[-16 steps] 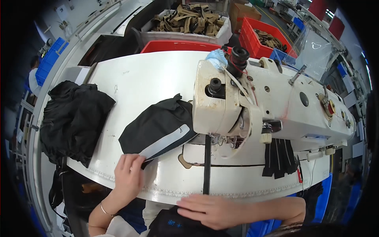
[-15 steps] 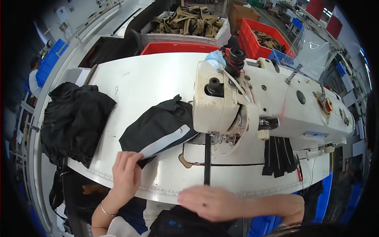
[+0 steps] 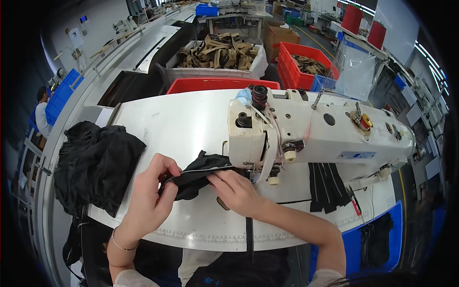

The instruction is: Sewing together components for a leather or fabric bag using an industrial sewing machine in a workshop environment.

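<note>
My left hand [image 3: 153, 196] pinches the zippered edge of a black fabric piece [image 3: 189, 184], lifting it left of the white sewing machine's needle end [image 3: 248, 143]. My right hand [image 3: 234, 193] grips the same piece close to the presser foot, its fingertips partly hidden in the fabric. The piece's pale strip is no longer in sight. A narrow black tape [image 3: 249, 232] hangs over the table's front edge below the machine. A crumpled pile of black fabric [image 3: 98, 167] lies at the left.
Zipper strips [image 3: 324, 186] and red-handled snips [image 3: 356, 203] lie right. Behind the table [image 3: 138, 115] stand red bins [image 3: 301, 71] and a white bin of tan pieces [image 3: 215, 52]. A blue bin [image 3: 377, 244] is below right. A person [image 3: 42, 115] sits far left.
My right hand has moved up from the table's front edge onto the fabric piece. My left hand has raised the zippered edge and turned the piece over. The view has tilted up.
</note>
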